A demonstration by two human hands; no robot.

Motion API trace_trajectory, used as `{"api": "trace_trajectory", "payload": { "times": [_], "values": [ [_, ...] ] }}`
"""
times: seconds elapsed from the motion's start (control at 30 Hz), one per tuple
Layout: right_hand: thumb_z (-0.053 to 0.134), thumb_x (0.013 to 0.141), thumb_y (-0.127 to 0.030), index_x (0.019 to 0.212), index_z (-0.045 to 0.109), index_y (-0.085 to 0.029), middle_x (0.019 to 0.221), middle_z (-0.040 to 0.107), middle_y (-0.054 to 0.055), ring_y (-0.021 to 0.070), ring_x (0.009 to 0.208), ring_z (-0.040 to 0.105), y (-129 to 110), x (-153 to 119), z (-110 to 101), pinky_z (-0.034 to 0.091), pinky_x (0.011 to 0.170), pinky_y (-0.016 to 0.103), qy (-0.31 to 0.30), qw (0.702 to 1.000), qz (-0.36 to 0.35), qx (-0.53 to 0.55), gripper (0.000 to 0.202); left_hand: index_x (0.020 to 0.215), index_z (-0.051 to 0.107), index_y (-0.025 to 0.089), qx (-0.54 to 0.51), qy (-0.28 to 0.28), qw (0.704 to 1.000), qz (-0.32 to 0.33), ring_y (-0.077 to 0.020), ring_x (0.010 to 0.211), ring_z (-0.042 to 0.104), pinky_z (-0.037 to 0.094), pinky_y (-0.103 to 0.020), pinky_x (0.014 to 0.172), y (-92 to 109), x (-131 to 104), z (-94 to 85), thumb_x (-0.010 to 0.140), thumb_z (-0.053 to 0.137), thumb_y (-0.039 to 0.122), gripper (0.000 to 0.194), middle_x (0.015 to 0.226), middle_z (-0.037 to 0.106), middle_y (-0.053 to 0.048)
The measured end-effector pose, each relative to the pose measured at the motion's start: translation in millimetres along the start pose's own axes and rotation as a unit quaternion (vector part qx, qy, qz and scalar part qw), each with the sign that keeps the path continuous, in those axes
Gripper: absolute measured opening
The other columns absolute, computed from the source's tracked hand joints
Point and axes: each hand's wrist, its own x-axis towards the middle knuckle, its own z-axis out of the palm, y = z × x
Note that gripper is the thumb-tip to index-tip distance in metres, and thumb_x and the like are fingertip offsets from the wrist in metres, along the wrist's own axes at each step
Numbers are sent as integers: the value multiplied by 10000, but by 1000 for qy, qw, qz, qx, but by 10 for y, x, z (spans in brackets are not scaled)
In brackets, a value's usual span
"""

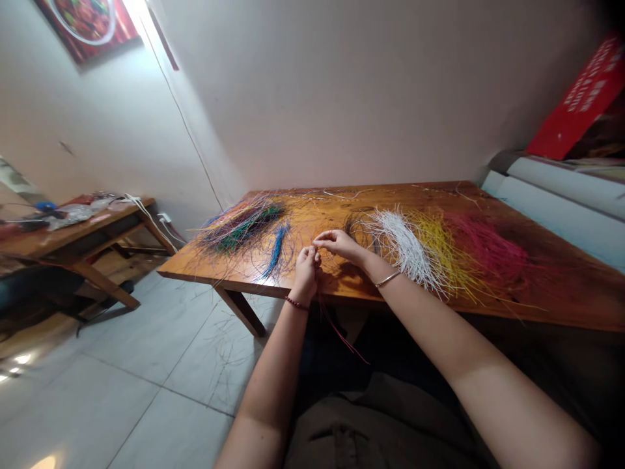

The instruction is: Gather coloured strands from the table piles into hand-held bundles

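Note:
My left hand (306,270) is closed around a few thin red wires (347,342), whose long ends hang below it past the table's front edge. Just above its thumb, my right hand (340,243) pinches at the upper end of the same wires; the exact spot between the fingertips is too small to make out. Left of my hands lies a small blue wire bundle (276,253). To the right are a dark wire bundle (352,225), a white bundle (405,247), a yellow bundle (439,251) and a pinkish-red bundle (493,251).
On the wooden table (312,207), green wires (251,229) lie among mixed strands at the left end. Large pale rolls (561,195) and a red box (581,98) stand at the right. Another table (97,225) is at far left. Wire scraps litter the tiled floor (185,371).

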Motion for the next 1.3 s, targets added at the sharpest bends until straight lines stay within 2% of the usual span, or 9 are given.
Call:
{"api": "trace_trajectory", "payload": {
  "times": [0.13, 0.3, 0.4, 0.6, 0.7, 0.83, 0.97, 1.1, 1.3],
  "values": [
    [663, 671, -376, 752, 641, -131, 729, 616, 39, 123, 668, 524, 25, 17, -8, 402, 629, 240, -18, 999, -36, -15, 259, 689, 431, 169, 4, 5, 1000, -5, -23, 389, 207, 147, -143, 338, 16, -11, 24, 711, 626, 405, 307, 545, 337, 70],
    [665, 658, -433, 791, 566, -149, 511, 399, -67, 45, 420, 297, -13, 7, -25, 233, 417, 191, 31, 994, 6, 108, 329, 730, 465, 168, 4, 14, 1000, -10, -27, 395, 229, 136, -144, 338, 24, -13, 42, 695, 639, 398, 291, 540, 328, 72],
    [686, 636, -439, 798, 526, -166, 502, 326, -83, 41, 409, 243, -66, -18, -29, 177, 393, 187, 57, 982, 23, 176, 356, 742, 474, 168, 3, 15, 1000, -8, -28, 397, 240, 143, -142, 341, 16, -8, 34, 699, 638, 381, 272, 543, 336, 70],
    [677, 637, -426, 761, 530, -178, 558, 382, -56, 52, 447, 300, -101, -42, -19, 219, 399, 180, 67, 980, 37, 181, 314, 738, 483, 166, 5, 20, 1000, -12, -26, 398, 243, 140, -140, 343, 21, -16, 36, 687, 653, 371, 271, 545, 333, 70],
    [618, 694, -464, 772, 578, -162, 583, 432, -36, 56, 467, 341, -68, -27, -13, 260, 414, 180, 33, 989, 37, 140, 315, 739, 481, 167, 7, 13, 1000, -11, -27, 404, 242, 139, -139, 344, 26, -19, 40, 687, 654, 373, 274, 545, 316, 72],
    [682, 662, -436, 840, 634, -143, 701, 557, 12, 65, 526, 429, -28, -24, -11, 338, 469, 188, -16, 999, 9, 50, 346, 695, 435, 170, 2, 5, 1000, 0, -29, 406, 229, 145, -140, 345, 30, -22, 35, 706, 634, 383, 292, 543, 297, 72],
    [682, 664, -466, 856, 651, -133, 700, 584, 29, 73, 537, 464, -2, -38, -17, 366, 495, 196, -34, 998, 13, 44, 386, 689, 418, 173, -7, -7, 1000, 0, -27, 403, 212, 132, -144, 344, 39, -34, 22, 713, 629, 390, 304, 550, 293, 72],
    [693, 643, -492, 791, 639, -129, 660, 569, 19, 67, 518, 454, 10, -37, -24, 347, 480, 192, -24, 998, 13, 58, 396, 694, 431, 172, -9, -9, 1000, -6, -25, 397, 196, 109, -148, 341, 52, -40, 26, 698, 643, 397, 309, 549, 268, 76],
    [736, 593, -480, 756, 597, -149, 607, 491, -26, 50, 487, 381, -68, -38, -62, 280, 450, 189, 34, 990, 36, 133, 395, 763, 509, 161, 22, 9, 1000, -4, -25, 394, 194, 101, -153, 341, 48, -38, 48, 702, 629, 413, 286, 550, 249, 78]
  ]
}}
